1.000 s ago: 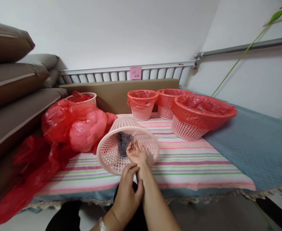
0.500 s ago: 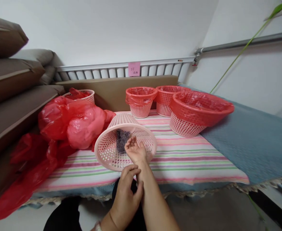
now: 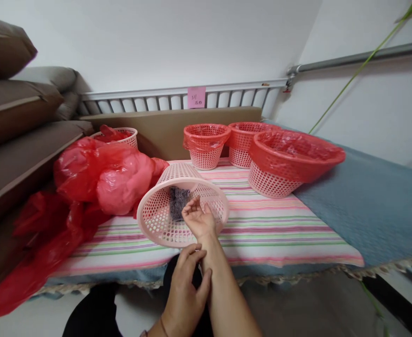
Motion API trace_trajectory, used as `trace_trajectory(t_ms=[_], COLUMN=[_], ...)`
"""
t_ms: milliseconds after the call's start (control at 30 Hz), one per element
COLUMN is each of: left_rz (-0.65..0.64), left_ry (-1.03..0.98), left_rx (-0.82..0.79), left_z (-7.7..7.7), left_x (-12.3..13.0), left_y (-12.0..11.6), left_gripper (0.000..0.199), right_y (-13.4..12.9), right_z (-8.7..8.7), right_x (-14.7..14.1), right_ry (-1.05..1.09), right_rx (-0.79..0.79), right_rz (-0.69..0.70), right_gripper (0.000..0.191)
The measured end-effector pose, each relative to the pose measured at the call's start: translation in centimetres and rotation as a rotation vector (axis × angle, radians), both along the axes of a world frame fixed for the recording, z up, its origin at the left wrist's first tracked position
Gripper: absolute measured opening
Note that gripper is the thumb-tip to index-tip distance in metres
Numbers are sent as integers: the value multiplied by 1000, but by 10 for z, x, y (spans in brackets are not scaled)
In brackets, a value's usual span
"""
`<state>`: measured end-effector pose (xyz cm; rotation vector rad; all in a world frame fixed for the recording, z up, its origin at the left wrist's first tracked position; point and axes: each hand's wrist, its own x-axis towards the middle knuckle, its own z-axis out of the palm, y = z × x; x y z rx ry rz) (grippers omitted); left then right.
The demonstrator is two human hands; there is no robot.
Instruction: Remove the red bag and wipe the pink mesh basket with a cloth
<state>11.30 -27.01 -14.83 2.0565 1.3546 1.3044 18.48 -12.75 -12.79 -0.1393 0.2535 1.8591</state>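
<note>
A pale pink perforated plastic basket (image 3: 183, 241) lies on its side, its mouth towards me. Inside it is a dark grey-purple fuzzy cloth (image 3: 178, 203). My right hand (image 3: 199, 219) is palm up at the basket's mouth, fingers loosely bent and holding nothing, just right of the cloth. My left hand (image 3: 188, 283) lies against the inner side of my right forearm near the wrist, fingertips touching the skin, thumb spread apart. It holds no object. Left of the basket is a puffed heap of red plastic bags (image 3: 121, 178).
Three baskets lined with red bags stand behind and right: a small one (image 3: 206, 150), a middle one (image 3: 240, 147) and a large one (image 3: 279, 175). Another basket (image 3: 132, 138) is back left. Brown cushions (image 3: 19, 103) are stacked left. A striped cloth (image 3: 262, 238) covers the bed.
The view has tilted slightly. My left hand has slid a little down the right forearm towards me. The basket and cloth have stayed in place.
</note>
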Motion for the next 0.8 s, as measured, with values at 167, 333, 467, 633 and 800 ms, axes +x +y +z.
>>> trace_trajectory(t_ms=[167, 333, 467, 633, 800], left_rz=[-111, 15, 29, -70, -10], left_ry=[-40, -65, -48, -90, -94], left_rx=[14, 25, 35, -4, -5], left_z=[-5, 11, 13, 1, 1], left_x=[2, -6, -6, 1, -5], left_y=[-17, -1, 5, -11, -8], left_gripper=[23, 27, 29, 19, 27], right_y=[0, 2, -1, -2, -1], right_z=[5, 13, 13, 12, 14], right_x=[6, -7, -12, -3, -6], right_ry=[-116, -85, -94, -60, -74], right_rx=[64, 31, 40, 59, 34], right_rz=[-30, -5, -1, -18, -35], right_gripper=[57, 54, 50, 49, 49])
